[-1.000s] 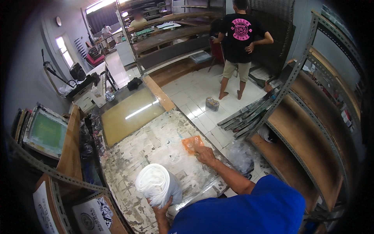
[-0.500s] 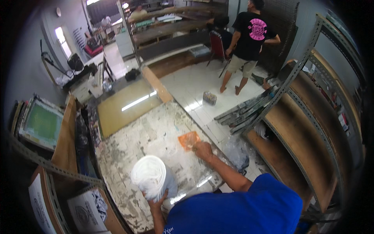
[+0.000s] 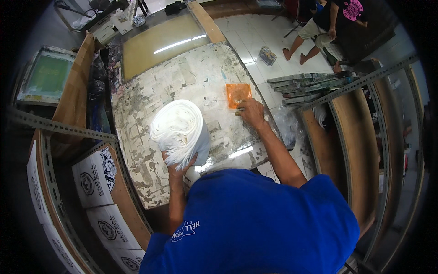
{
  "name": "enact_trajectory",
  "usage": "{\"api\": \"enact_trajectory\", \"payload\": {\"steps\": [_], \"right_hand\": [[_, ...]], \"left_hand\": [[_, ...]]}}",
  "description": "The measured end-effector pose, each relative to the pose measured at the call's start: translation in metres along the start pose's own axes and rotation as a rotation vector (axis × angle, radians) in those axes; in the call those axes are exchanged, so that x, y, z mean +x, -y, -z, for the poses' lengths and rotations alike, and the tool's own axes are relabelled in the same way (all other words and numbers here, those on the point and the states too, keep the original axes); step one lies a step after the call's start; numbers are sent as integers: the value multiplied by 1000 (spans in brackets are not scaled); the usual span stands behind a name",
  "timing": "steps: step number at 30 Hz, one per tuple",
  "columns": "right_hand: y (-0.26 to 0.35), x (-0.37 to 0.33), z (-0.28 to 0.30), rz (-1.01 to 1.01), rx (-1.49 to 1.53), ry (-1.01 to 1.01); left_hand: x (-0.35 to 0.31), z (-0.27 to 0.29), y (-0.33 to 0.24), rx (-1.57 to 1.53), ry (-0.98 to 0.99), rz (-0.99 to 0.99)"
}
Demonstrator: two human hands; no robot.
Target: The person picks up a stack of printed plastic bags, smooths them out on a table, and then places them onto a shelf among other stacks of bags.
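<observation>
Left hand (image 3: 180, 168) clamped on white fabric roll (image 3: 182, 125); right hand (image 3: 252, 112) at orange plastic packet (image 3: 238, 93) on table (image 3: 205, 80), can't tell its grip.

white roll (image 3: 182, 125): 1 | orange square (image 3: 238, 93): 1 | amber panel (image 3: 157, 43): 1 | green-faced frame (image 3: 49, 75): 1 | patterned floor container (image 3: 268, 55): 1

Screen-printing workshop: framed screen (image 3: 48, 75), stained worktable (image 3: 210, 82)

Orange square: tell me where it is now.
In the head view, the orange square lies near the right edge of the stained worktable, by the right hand and right of the white roll.
</observation>
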State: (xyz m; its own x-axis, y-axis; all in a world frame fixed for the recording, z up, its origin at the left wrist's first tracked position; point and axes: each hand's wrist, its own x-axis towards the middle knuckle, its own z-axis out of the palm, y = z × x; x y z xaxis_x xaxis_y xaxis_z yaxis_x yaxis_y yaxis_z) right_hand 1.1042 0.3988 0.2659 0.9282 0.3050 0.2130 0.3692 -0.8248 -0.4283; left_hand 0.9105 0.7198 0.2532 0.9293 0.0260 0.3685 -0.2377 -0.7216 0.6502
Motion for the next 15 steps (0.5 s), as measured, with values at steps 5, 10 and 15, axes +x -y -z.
{"api": "enact_trajectory", "payload": {"steps": [5,10,15], "right_hand": [[-1,17,4,-127,-75,111],[-18,18,-3,-5,-76,13],[-15,13,10,73,-61,50]], "left_hand": [[12,10,-18,-111,-8,108],[3,0,1,94,-61,-51],[7,2,-5,-26,-65,21]]}}
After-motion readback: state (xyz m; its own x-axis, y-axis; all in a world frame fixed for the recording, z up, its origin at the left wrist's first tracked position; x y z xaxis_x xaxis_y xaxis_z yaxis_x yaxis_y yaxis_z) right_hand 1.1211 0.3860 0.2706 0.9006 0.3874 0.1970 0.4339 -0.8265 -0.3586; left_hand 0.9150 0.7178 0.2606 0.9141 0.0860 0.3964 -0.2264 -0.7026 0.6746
